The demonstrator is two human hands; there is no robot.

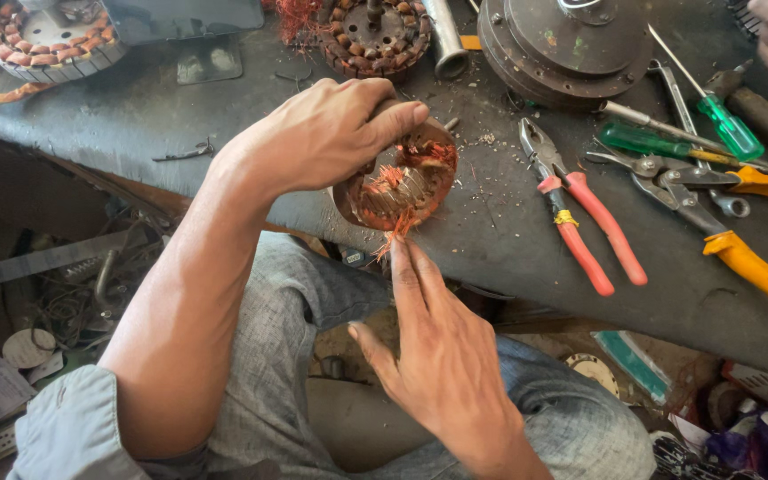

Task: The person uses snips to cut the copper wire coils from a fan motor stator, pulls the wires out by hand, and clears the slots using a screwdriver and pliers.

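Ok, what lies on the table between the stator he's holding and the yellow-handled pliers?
In the head view, red-handled pliers lie between the stator and the yellow-handled pliers, on the dark table scattered with bits of wire.

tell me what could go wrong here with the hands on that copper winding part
1. Frayed copper wire ends poke toward the right hand; they could prick its fingers.
2. The left hand steadies the wound core at the bench edge; it might slip off.
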